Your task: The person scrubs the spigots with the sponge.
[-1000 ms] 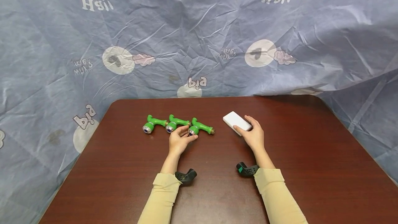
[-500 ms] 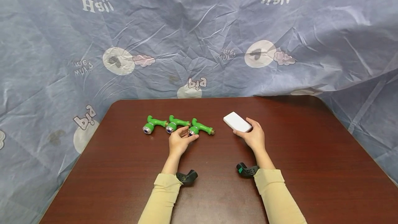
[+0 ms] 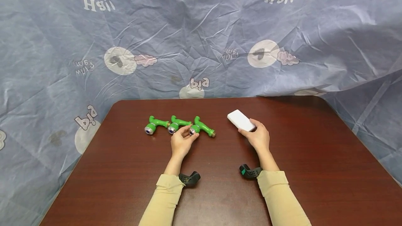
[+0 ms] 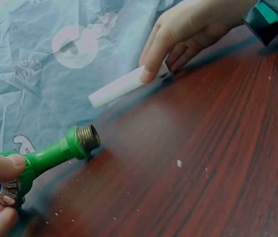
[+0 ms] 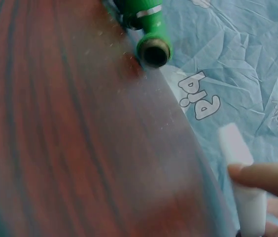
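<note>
Turned slightly clockwise since the earlier frame is the rightmost green tap (image 3: 202,126), and nudged right is a white block (image 3: 240,120). A printed blue sheet (image 3: 201,27) is hung behind the brown table (image 3: 226,191). Toward the far side, the block is gripped by the half-open right hand (image 3: 259,137), the tap's head pinched in the nearly closed left hand (image 3: 181,144). Leftward are seen a middle tap (image 3: 180,121) and a leftmost tap (image 3: 154,123).

Place: makeshift workstation; whether in a home, office or workshop cannot be told. Table (image 3: 314,156): dark red-brown, wood-grained, far corners rounded. Cloth (image 3: 201,23): blue-grey, creased, printed with moons, clouds and lettering; fills the view behind. Wrist units (image 3: 189,179): two, black, one per arm.
</note>
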Tool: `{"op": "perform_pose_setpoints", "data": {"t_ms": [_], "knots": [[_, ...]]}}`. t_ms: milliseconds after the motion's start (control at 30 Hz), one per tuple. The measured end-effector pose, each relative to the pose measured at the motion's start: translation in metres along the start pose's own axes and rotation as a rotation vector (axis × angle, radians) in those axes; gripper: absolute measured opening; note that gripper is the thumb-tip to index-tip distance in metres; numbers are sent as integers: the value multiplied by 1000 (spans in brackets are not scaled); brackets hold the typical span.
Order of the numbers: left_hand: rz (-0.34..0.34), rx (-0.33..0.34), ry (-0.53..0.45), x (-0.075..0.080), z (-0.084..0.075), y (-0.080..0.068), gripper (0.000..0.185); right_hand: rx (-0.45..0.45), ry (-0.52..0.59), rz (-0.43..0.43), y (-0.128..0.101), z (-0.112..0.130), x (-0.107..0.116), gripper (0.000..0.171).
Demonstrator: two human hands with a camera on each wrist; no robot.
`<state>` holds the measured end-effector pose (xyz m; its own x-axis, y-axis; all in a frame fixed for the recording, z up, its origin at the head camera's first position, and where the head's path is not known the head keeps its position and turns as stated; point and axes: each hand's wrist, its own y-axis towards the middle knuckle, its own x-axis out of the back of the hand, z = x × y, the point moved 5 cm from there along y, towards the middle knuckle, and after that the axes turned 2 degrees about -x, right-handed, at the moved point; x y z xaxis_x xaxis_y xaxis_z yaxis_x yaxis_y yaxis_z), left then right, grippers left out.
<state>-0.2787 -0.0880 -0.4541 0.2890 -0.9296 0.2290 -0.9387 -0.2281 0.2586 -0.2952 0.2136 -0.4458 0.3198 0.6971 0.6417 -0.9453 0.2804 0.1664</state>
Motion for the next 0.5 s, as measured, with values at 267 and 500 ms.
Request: {"op": "perform_pose_setpoints", "data": {"t_ms": [267, 500], "knots": [[-26, -61, -243, 11, -24, 5, 46, 142, 241, -48, -3, 31, 9, 50], [41, -118, -343, 22, -80, -3, 45, 346, 471, -96, -17, 81, 35, 38]]}}
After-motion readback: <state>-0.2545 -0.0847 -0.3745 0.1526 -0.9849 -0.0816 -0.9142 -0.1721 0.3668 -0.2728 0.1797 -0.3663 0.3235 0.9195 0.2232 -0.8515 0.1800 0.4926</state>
